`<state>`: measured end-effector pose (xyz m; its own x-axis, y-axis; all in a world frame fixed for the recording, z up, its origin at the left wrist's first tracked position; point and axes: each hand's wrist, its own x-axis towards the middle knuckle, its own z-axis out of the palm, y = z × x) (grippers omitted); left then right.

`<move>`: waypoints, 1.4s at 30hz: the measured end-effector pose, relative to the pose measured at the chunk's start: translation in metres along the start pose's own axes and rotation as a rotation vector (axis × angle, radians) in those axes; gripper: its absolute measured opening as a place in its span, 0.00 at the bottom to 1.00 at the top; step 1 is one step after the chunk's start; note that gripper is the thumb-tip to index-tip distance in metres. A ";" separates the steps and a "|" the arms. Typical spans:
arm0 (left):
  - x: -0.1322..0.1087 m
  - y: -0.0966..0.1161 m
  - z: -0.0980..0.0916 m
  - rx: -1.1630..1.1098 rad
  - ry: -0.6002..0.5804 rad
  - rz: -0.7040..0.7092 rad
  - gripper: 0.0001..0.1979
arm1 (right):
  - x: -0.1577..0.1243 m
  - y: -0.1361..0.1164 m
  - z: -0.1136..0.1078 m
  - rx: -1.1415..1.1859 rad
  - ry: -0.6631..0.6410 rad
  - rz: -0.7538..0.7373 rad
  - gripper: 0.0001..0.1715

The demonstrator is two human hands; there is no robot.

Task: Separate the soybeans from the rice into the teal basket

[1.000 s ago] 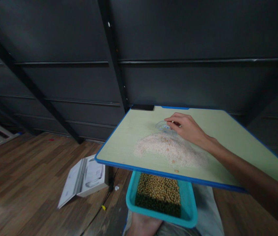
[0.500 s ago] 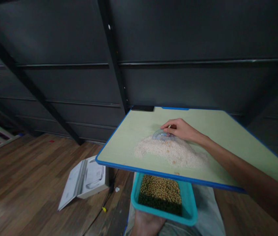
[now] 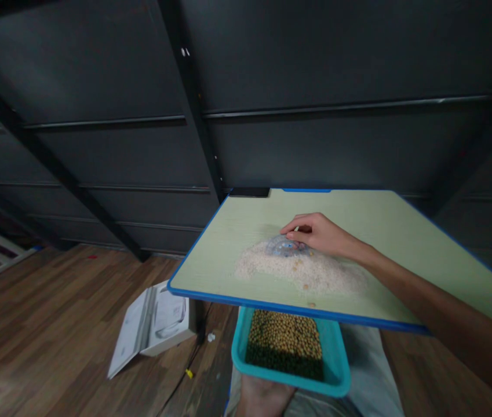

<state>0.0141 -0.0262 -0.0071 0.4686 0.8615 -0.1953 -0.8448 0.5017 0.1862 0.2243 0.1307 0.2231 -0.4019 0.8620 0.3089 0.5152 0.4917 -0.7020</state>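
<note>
My right hand [image 3: 315, 231] pinches the upper edge of a clear, half-round plastic protractor [image 3: 281, 245]. The protractor leans in a low heap of white rice grains [image 3: 332, 275] on the folding table. A few tan beans [image 3: 305, 286] lie on and near the rice. Below the table's front edge, my left hand [image 3: 263, 395] supports a teal plastic tray [image 3: 335, 359] from underneath, its fingers hidden by the tray. Inside are round tan beans [image 3: 287, 331], with a dark green layer [image 3: 283, 362] on the near side.
The pale green tabletop [image 3: 359, 214] has a blue rim. A black flat object [image 3: 250, 192] lies at its back left corner. A dark panelled wall [image 3: 315, 58] rises behind. On the wooden floor are an opened white box [image 3: 170, 318] and a black cable [image 3: 180, 379].
My right hand and the protractor have shifted slightly left and nearer, with the protractor tilted differently against the rice. My left hand still supports the tray. The whole view has shifted a little.
</note>
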 end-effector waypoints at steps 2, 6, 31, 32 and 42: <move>0.000 0.001 -0.002 0.003 -0.027 -0.038 0.25 | -0.001 -0.003 -0.001 -0.018 0.008 -0.027 0.10; -0.001 0.003 -0.002 0.024 -0.001 -0.045 0.24 | 0.001 -0.002 -0.006 -0.137 0.124 -0.087 0.11; -0.003 0.006 -0.011 -0.020 0.044 -0.020 0.23 | 0.003 0.002 0.002 0.104 0.040 0.173 0.11; -0.003 0.006 -0.010 -0.021 0.045 -0.022 0.23 | 0.002 0.000 0.003 0.108 0.038 0.167 0.11; -0.007 0.008 0.003 0.004 0.083 -0.027 0.28 | -0.004 -0.013 0.003 0.047 0.043 0.031 0.10</move>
<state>0.0050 -0.0276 -0.0009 0.4677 0.8387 -0.2792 -0.8311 0.5247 0.1840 0.2168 0.1206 0.2291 -0.3528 0.8819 0.3128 0.4905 0.4590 -0.7408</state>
